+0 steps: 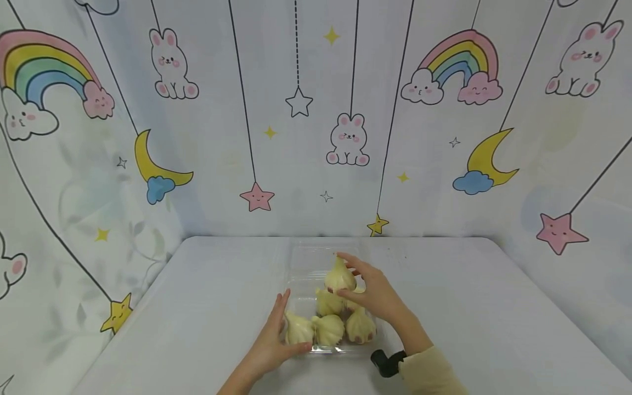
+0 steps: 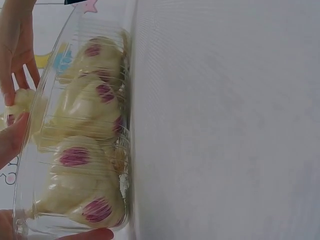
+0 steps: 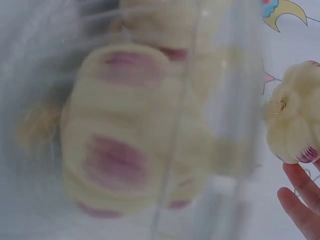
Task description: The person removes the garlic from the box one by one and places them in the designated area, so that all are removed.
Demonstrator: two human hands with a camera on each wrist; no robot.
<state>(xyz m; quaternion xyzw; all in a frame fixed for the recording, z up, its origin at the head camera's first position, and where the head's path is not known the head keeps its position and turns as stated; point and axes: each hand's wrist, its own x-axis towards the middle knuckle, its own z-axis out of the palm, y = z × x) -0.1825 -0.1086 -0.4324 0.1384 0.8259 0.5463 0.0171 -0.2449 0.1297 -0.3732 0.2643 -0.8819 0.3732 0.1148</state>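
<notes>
Near the middle of the table, a clear plastic container (image 1: pixel 323 349) holds several pale garlic bulbs (image 1: pixel 329 330), some with purple patches. My right hand (image 1: pixel 377 291) holds one garlic bulb (image 1: pixel 339 276) above the back part of the container, stem pointing up. That bulb (image 3: pixel 295 112) also shows in the right wrist view, root end toward the camera, with fingers under it. My left hand (image 1: pixel 270 337) rests against the container's front left corner, thumb along the front wall and straight fingers along the left side. Through the front wall, bulbs (image 2: pixel 82 175) stand in a row.
The container's clear lid (image 1: pixel 311 255) lies folded back behind it. A black object (image 1: pixel 387 363) sits by the right sleeve. White cloth covers the table (image 1: pixel 207 307), and a curtain (image 1: pixel 222 109) printed with rabbits, stars and rainbows hangs behind.
</notes>
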